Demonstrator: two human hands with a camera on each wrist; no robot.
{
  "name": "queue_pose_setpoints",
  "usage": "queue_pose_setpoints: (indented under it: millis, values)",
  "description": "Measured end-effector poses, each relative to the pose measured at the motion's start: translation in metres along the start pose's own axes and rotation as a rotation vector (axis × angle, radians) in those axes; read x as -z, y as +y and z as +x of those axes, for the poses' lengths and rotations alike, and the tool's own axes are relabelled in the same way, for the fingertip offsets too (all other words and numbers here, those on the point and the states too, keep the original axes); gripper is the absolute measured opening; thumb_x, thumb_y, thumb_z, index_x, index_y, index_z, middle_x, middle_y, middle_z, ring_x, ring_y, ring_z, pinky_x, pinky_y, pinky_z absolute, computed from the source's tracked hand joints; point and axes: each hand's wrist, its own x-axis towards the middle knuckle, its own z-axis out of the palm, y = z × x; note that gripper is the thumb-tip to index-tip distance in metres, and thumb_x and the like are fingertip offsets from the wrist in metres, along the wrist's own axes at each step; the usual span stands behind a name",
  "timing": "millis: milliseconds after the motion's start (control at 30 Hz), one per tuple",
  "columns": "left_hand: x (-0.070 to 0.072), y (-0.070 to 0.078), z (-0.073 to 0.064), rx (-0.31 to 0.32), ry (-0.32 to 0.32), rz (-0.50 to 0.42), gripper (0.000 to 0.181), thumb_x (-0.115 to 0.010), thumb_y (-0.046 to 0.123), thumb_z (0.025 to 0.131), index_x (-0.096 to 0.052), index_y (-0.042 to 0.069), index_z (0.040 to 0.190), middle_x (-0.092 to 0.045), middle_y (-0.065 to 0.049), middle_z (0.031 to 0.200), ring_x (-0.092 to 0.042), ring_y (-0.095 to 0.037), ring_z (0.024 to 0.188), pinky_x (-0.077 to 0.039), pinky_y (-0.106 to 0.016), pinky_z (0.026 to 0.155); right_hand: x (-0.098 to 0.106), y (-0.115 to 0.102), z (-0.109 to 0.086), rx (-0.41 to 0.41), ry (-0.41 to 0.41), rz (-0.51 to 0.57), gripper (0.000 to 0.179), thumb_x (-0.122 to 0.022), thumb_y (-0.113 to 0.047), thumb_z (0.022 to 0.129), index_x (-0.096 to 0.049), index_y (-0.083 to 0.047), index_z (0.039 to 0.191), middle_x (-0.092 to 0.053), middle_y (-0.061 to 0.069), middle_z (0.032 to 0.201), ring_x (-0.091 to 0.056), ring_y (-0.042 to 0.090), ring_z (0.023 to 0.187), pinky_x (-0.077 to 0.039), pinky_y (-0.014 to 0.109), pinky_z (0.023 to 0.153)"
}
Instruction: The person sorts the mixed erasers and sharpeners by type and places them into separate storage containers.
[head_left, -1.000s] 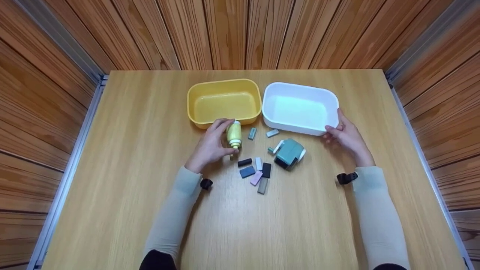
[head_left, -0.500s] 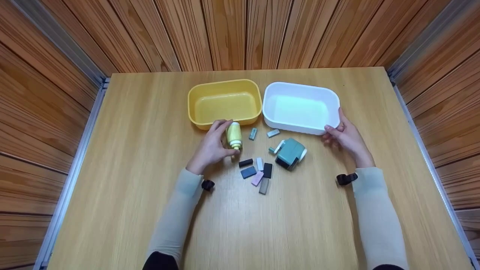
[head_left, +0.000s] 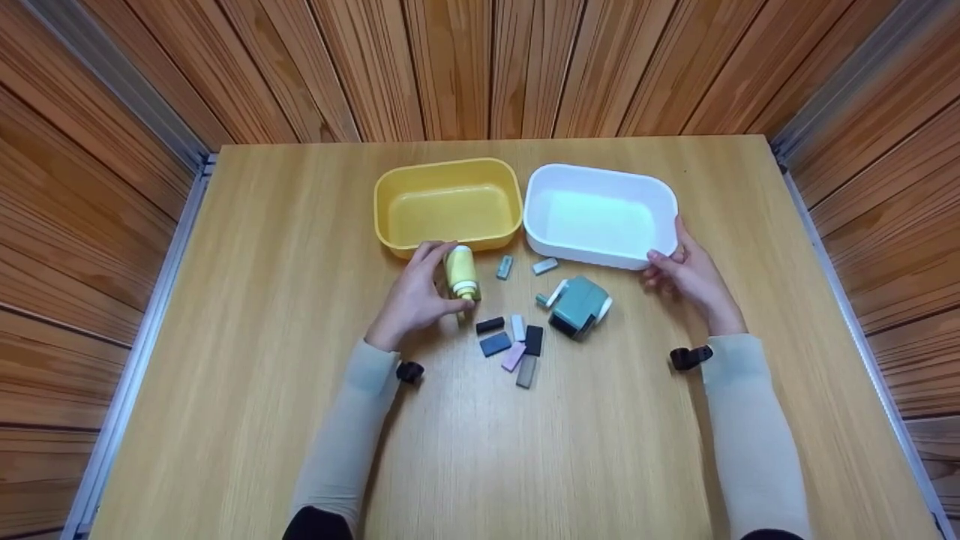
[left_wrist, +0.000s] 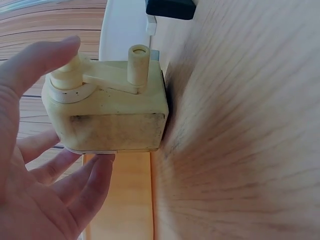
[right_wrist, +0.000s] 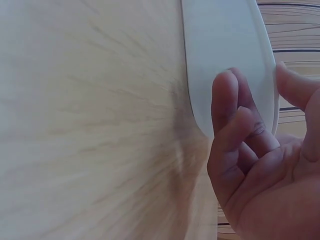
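My left hand (head_left: 415, 300) holds a yellow boxy device (left_wrist: 115, 107) across its ends, close over the table in front of the yellow tub. A small crank handle (left_wrist: 138, 65) and round end knob show on it in the left wrist view; the thumb rests at the knob and fingertips touch the opposite end. My right hand (head_left: 694, 277) grips the near right corner of the white tub (head_left: 585, 253), thumb over the rim and fingers curled against the outer wall. A similar teal device (head_left: 579, 304) with white side knobs sits on the table between the hands.
The yellow tub (head_left: 386, 225) stands beside the white one; both look empty. Several small coloured blocks (head_left: 513, 355) lie clustered nearer the person. A teal block (head_left: 505, 267) and a pale blue block (head_left: 545, 266) lie just before the tubs. Wooden panels (head_left: 465, 67) enclose the table.
My left hand has shifted slightly left and toward the person with the yellow device. The right hand stays on the white tub's corner, and the tubs and blocks have not visibly moved.
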Motion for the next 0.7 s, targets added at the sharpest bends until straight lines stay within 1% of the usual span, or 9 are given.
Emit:
queue_pose_setpoints:
  millis: [167,300,433,567,700]
  values:
    - [0.003,0.001,-0.003,0.019,0.005,-0.001,0.092,-0.091,0.035,0.072,-0.043,0.025,0.150,-0.039,0.004,0.146,-0.043,-0.018,0.130,-0.038,-0.042,0.111,0.000,0.000,0.000,-0.001,-0.003,0.006,0.091,-0.065,-0.042,0.096,0.001,-0.038,0.159,-0.073,0.009,0.095,-0.069,0.021,0.081,-0.047,0.028,0.060]
    - [0.007,0.001,-0.004,0.016,0.014,-0.008,0.092,-0.091,0.038,0.072,-0.043,0.025,0.150,-0.040,0.004,0.145,-0.043,-0.018,0.129,-0.039,-0.042,0.110,0.001,-0.001,-0.001,-0.001,-0.003,0.010,0.092,-0.065,-0.044,0.095,0.001,-0.038,0.159,-0.073,0.007,0.093,-0.069,0.019,0.079,-0.047,0.027,0.059]
    - [0.010,0.001,-0.006,-0.013,0.033,-0.020,0.092,-0.092,0.036,0.071,-0.044,0.022,0.149,-0.041,0.002,0.143,-0.044,-0.021,0.128,-0.039,-0.041,0.109,0.000,-0.002,-0.001,0.012,-0.010,-0.005,0.093,-0.065,-0.043,0.095,0.002,-0.035,0.159,-0.073,0.007,0.091,-0.069,0.018,0.077,-0.045,0.028,0.057]
    - [0.014,0.000,-0.007,-0.045,0.052,-0.055,0.091,-0.092,0.032,0.071,-0.045,0.017,0.148,-0.042,0.000,0.141,-0.045,-0.026,0.128,-0.039,-0.042,0.109,0.001,-0.002,-0.002,0.004,-0.008,-0.021,0.093,-0.065,-0.043,0.095,0.002,-0.037,0.159,-0.073,0.006,0.090,-0.068,0.018,0.075,-0.044,0.030,0.054]
    - [0.019,0.000,-0.008,-0.052,0.070,-0.087,0.090,-0.092,0.034,0.070,-0.046,0.016,0.145,-0.043,0.000,0.140,-0.044,-0.025,0.127,-0.039,-0.041,0.109,0.001,-0.003,-0.003,0.004,-0.005,-0.026,0.093,-0.065,-0.045,0.095,0.001,-0.038,0.159,-0.073,0.007,0.091,-0.068,0.020,0.076,-0.045,0.030,0.055]
